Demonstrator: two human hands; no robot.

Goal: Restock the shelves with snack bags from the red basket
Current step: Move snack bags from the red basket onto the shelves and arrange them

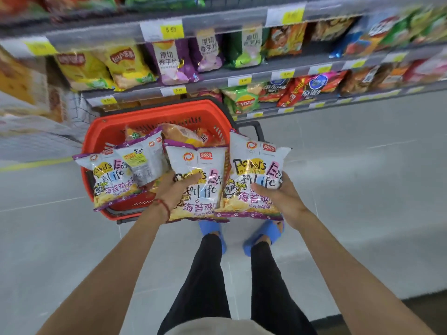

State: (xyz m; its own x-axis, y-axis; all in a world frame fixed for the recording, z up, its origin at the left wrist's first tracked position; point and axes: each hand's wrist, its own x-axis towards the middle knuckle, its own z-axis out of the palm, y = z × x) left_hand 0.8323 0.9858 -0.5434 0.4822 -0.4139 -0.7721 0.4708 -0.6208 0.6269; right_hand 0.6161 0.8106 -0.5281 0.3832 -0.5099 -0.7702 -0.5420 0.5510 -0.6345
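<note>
Two grips at the red basket (145, 117): left hand (176, 189) fingers clamped on the middle bag (196, 163), right hand (278, 197) fingers clamped on the right bag (256, 163); both read "Powers Easy for Life".

Blue slippers (266, 233), black trousers (210, 286) — grey floor (362, 189)

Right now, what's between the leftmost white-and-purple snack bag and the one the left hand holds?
In the head view, one more white plastic snack bag, turned back side out, overlapping the leftmost bag. The left hand grips the centre bag.
</note>
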